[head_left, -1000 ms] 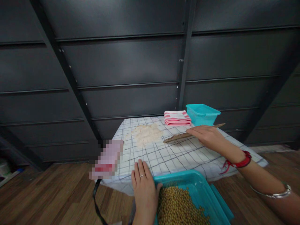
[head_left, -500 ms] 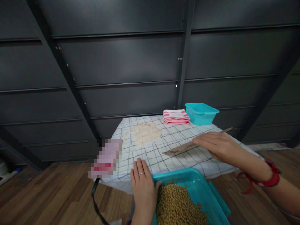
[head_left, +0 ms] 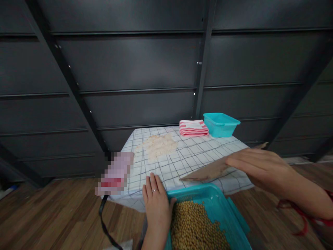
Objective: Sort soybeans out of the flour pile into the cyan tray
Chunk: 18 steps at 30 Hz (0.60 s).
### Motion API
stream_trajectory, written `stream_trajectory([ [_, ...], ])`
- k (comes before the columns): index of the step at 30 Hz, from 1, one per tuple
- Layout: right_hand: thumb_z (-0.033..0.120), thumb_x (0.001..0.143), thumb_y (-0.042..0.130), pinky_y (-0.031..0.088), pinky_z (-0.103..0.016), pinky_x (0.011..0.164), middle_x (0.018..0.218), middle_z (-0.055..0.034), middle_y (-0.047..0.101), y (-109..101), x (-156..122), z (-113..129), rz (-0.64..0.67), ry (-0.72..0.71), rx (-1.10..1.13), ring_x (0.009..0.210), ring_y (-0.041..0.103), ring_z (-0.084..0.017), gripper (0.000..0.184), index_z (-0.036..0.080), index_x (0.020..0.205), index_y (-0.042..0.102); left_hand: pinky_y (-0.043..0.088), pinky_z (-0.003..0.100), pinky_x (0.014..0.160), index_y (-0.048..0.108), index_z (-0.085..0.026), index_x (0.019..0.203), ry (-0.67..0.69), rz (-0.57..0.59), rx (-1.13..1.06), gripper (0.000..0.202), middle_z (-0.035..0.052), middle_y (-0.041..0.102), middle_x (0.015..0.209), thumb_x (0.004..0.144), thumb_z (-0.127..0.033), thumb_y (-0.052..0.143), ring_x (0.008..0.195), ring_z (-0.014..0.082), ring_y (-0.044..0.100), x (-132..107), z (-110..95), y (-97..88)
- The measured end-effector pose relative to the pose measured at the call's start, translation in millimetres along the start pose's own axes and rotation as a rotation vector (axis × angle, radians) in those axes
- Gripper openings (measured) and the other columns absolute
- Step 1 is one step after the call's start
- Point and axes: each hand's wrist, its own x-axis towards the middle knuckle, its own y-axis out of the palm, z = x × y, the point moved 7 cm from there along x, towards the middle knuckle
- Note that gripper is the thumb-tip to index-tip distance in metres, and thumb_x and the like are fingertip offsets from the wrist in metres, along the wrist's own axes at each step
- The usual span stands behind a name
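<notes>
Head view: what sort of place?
Probably an indoor makeshift workspace; the exact kind of room can't be told. Signs: a dark panelled wall, wood-look floor, and a surface under a checked cloth, with a teal tray of bean-like pieces at its near edge.

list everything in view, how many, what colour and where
checked cloth: one, white with dark lines, over the table
pale crumbly patch: one, cream, left part of cloth
folded towel: one, pink and white, far edge
small basin: one, turquoise, right of towel
large tray: one, teal, near edge
beans: many, yellow-brown, in large tray
flat sheet: one, brown, right of centre
pixelated item: one, pink, left edge
strap: one, black, below pixelated item
wall: one, dark grey, behind
floor: one, brown, below
left hand: one, ringed, beside large tray
right hand: one, red-braceleted, on flat sheet
</notes>
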Motion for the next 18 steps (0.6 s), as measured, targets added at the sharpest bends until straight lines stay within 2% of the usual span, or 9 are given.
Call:
stream_trajectory([
  [2, 0.001, 0.079, 0.034, 0.050, -0.025, 0.069, 0.081, -0.0021, 0.067, 11, 2, -2, -0.030, -0.085, -0.086, 0.074, 0.062, -0.013, 0.032, 0.020, 0.096, 0.053, 0.035, 0.049, 0.096, 0.043, 0.001, 0.120, 0.014, -0.023, 0.028, 0.070, 0.0231, 0.046, 0.128, 0.059, -0.026, 0.066, 0.118, 0.0352, 0.040, -1, -1, -0.2],
  [7, -0.002, 0.074, 0.032, 0.051, -0.029, 0.066, 0.082, -0.0035, 0.067, 34, 3, -21, -0.017, -0.048, -0.137, 0.074, 0.062, -0.015, 0.037, 0.018, 0.097, 0.054, 0.036, 0.048, 0.095, 0.044, -0.001, 0.119, 0.032, -0.061, 0.052, 0.067, 0.0216, 0.048, 0.126, 0.061, -0.027, 0.064, 0.117, 0.0349, 0.041, -1, -2, -2.0],
  [11, 0.000, 0.077, 0.033, 0.050, -0.028, 0.071, 0.085, -0.0019, 0.066, 18, -17, -24, -0.011, -0.053, -0.082, 0.078, 0.061, -0.014, 0.040, 0.022, 0.104, 0.052, 0.036, 0.048, 0.095, 0.045, 0.000, 0.119, 0.040, -0.067, 0.062, 0.065, 0.0220, 0.048, 0.126, 0.062, -0.026, 0.062, 0.117, 0.0349, 0.041, -1, -4, -3.0],
  [15, 0.006, 0.083, 0.035, 0.048, -0.029, 0.077, 0.089, -0.0050, 0.064, -5, -46, -28, 0.025, -0.008, -0.013, 0.086, 0.060, -0.016, 0.037, 0.022, 0.112, 0.051, 0.034, 0.049, 0.095, 0.044, -0.001, 0.119, 0.046, -0.056, 0.087, 0.061, 0.0225, 0.047, 0.127, 0.065, -0.025, 0.057, 0.119, 0.0341, 0.040, -2, -2, 2.1],
  [18, 0.009, 0.085, 0.036, 0.048, -0.029, 0.077, 0.089, -0.0053, 0.065, -12, -60, -26, 0.041, -0.023, 0.007, 0.086, 0.059, -0.015, 0.039, 0.021, 0.119, 0.048, 0.034, 0.049, 0.095, 0.043, -0.002, 0.120, 0.089, -0.071, 0.069, 0.061, 0.0235, 0.044, 0.129, 0.067, -0.028, 0.055, 0.119, 0.0347, 0.038, -4, -1, 7.1],
])
